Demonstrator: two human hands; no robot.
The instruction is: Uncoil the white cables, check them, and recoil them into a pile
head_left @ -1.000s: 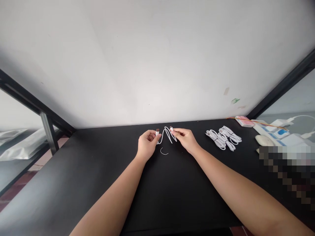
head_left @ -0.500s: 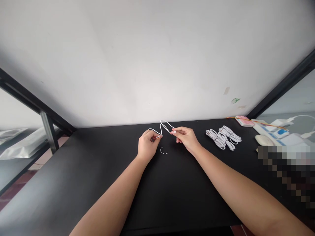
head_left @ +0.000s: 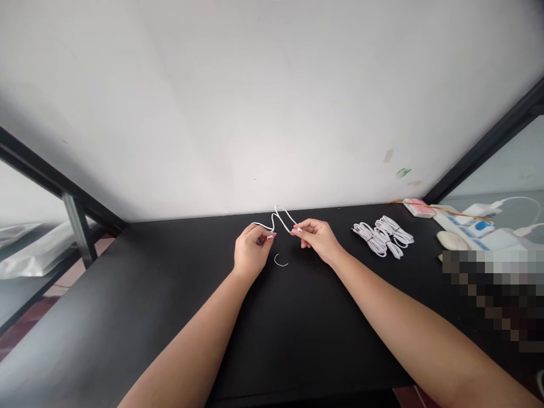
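Over the middle of a black table, both my hands pinch a thin white cable. My left hand is closed on one plug end with an orange tip. My right hand is closed on the other end. Between them the cable rises in a wavy loop against the white wall. A short curved white tie lies on the table just below and between the hands.
Several bundled white cables lie to the right of my right hand. Further right sit a pink packet, a white mouse, white and blue boxes with chargers, and a blurred patch. Black frame bars stand at both sides.
The cable loop, which hung down between the hands a second ago, now stands up above them. Both hands have drifted slightly left; the view has tipped a little.
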